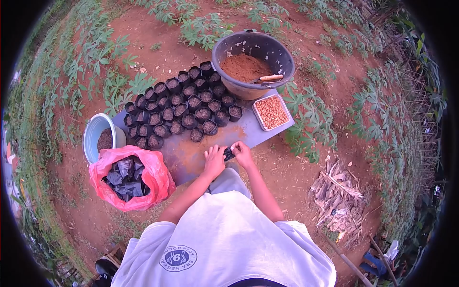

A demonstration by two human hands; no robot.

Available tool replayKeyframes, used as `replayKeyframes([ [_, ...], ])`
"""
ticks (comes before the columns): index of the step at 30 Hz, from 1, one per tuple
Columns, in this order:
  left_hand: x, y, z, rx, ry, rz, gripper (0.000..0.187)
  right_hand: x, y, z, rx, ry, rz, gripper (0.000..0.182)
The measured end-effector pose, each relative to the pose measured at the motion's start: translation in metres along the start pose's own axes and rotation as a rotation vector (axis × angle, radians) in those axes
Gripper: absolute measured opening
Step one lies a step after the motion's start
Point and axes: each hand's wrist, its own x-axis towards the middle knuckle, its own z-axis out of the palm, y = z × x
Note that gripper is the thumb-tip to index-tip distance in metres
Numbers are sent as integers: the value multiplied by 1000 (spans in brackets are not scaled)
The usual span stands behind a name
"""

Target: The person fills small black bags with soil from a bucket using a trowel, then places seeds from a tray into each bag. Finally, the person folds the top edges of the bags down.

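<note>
A small black plastic planting bag (229, 154) is between my two hands at the table's near edge. My left hand (214, 160) grips its left side, and my right hand (242, 153) pinches it from the right. Just beyond, several black planting bags filled with dark soil (202, 113) stand upright in packed rows. To the left, a pink plastic bag (165, 184) lies open, full of folded black planting bags (125, 179). A white tray of orange-yellow seeds (271, 113) sits on the table to the right.
A large dark bucket (289, 62) at the back right holds reddish soil (244, 67) and a wooden-handled tool (270, 78). A pale blue bucket (89, 138) with dark soil stands left of the grey table (184, 152). Leafy plants (205, 28) and dry leaves (334, 191) surround it.
</note>
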Motion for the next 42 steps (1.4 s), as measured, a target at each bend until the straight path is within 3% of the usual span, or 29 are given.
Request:
replayKeyframes([
  [3,2,-1,-1,-4,6,-1,38,3,4,2,185,0,27,9],
  [5,2,-2,-2,-9,1,-4,37,-4,-12,-3,-108,-9,-156,22],
  [8,4,-5,1,-2,14,-4,36,-5,-12,-7,-326,-142,-221,35],
  [12,4,-7,4,-31,22,-57,36,-12,-12,7,-260,-63,-96,35],
  [20,8,-9,7,-53,83,-84,34,-13,-5,25,-230,139,-243,28],
  [30,15,-11,22,-140,115,-206,25,-27,-2,27,-138,165,-216,34],
  [38,12,-11,20,-116,130,-214,22,-43,-45,1,-819,-261,-207,69],
  [41,11,-8,20,-92,163,-186,21,-43,-36,6,-1085,-275,-318,67],
  [42,12,-8,21,-199,111,-276,22,-44,-36,8,-1087,-268,-308,67],
])
